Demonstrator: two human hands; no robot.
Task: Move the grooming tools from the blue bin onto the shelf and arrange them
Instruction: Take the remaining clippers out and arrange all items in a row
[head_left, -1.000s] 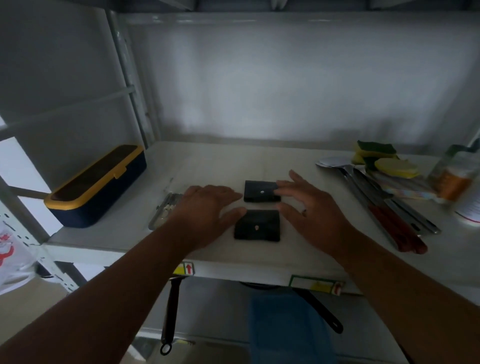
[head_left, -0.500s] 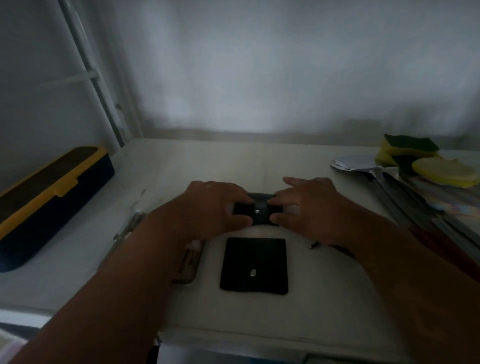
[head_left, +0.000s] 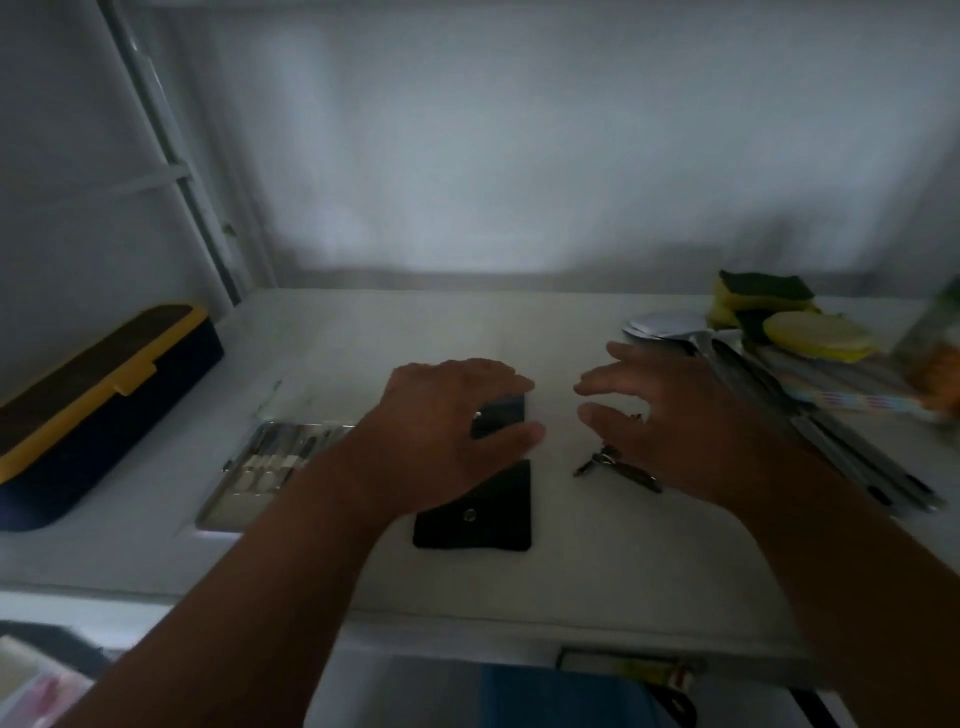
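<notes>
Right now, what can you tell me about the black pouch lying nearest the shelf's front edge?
The flat black snap-button pouch looks like soft leather or leatherette, roughly square, with one small round metal snap near its middle. It lies flat and closed on the white shelf, near the front edge. The left forearm hides its upper left corner. Nothing else visibly touches it. A second dark pouch sits just behind, under the left hand.

Left hand (head_left: 447, 415) gripping black pouch (head_left: 501, 415)

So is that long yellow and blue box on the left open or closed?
Closed. The yellow and blue box lies flat on the shelf with its lid down all along the top; the yellow tab sits against its side.
</notes>
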